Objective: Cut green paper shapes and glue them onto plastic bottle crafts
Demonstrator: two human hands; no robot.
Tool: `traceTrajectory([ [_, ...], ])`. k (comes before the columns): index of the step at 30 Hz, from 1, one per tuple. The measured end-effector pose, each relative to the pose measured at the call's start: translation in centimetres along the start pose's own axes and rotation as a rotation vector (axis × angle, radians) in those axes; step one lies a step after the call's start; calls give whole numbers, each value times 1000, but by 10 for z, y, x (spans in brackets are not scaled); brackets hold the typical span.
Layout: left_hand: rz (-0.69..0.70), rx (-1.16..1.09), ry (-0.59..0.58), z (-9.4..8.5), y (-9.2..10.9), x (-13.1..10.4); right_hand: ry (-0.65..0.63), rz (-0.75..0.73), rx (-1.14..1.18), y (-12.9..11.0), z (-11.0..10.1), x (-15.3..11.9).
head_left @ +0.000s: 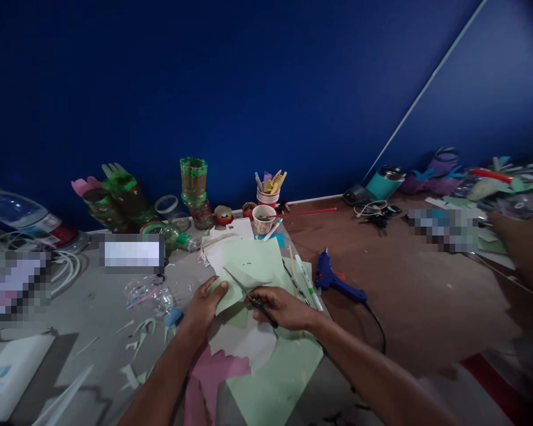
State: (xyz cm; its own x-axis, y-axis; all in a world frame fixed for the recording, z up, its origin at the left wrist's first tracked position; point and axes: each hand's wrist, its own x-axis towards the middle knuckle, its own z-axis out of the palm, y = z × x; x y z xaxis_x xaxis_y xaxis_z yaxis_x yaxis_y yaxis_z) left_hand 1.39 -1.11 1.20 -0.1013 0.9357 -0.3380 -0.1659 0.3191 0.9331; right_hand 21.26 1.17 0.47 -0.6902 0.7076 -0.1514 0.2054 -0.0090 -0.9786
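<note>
Several loose sheets (284,378) are spread from twelve to six o'clock around and beneath the work, and one of them could be nicked by mistake, since layers lie close under the blades. The held green sheet (231,296), at the centre between the two hands, could be torn or cut off line if its free part sags or twists, as it appears to be gripped at one side only. It is pinched by the left hand (206,305), whose thumb could be caught if the blades are swung towards nine o'clock; the scissors (264,312) are gripped by the right hand (279,305), close by but apart from the left. By count, largest to smallest, there can be made out one big bottle (39,219) at ten o'clock, one turquoise tumbler (384,184) at two, one blue glue gun (333,281) at three, one pair of scissors, and one green-banded white marker (308,283) at three, nearer in. The paper scraps (131,376) at eight o'clock are too jumbled to be counted.
</note>
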Motion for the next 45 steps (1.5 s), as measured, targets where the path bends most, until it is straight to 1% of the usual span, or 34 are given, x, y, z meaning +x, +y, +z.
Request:
traceTrajectory([
  [3,-13,3,9,-1,-2,1,22,6,-17,2,0,1],
  [6,-63,-16,48,-1,-3,2,65,6,-49,4,2,2],
  [9,-96,-61,84,0,-2,2,92,0,-12,7,3,4],
  [12,-111,-130,142,0,-2,2,141,17,172,7,0,4],
  [14,-102,-193,147,0,-3,4,186,-29,336,5,-4,3],
  [15,-84,-228,137,0,-3,5,187,-67,426,4,-6,2],
  [16,-64,-262,120,0,-4,6,168,-101,515,3,-9,0],
  [18,-33,-322,101,0,-5,8,70,-121,665,3,-13,-2],
  [20,-13,-374,102,0,-5,10,-28,-89,733,3,-15,-3],
  [21,-2,-396,105,0,-5,10,-42,-78,740,3,-15,-3],
  [23,17,-422,109,0,-5,10,-1,-88,748,5,-14,-1],
  [26,13,-417,83,-1,-5,11,146,-121,778,7,-15,2],
  [29,3,-436,87,-2,-5,11,231,-95,840,10,-18,5],
  [31,0,-458,96,-2,-4,11,206,-53,920,12,-20,6],
  [34,-5,-471,109,-1,-2,10,85,18,993,12,-24,6],
  [36,-11,-475,131,0,-2,10,48,36,977,11,-24,6],
  [37,-15,-477,141,0,-2,11,73,38,945,10,-23,6],
  [40,-14,-460,147,2,-4,10,252,77,746,8,-18,5],
  [41,-9,-449,144,2,-4,10,293,95,669,8,-16,5],
  [45,8,-392,128,3,-3,8,311,104,441,5,-9,5],
])
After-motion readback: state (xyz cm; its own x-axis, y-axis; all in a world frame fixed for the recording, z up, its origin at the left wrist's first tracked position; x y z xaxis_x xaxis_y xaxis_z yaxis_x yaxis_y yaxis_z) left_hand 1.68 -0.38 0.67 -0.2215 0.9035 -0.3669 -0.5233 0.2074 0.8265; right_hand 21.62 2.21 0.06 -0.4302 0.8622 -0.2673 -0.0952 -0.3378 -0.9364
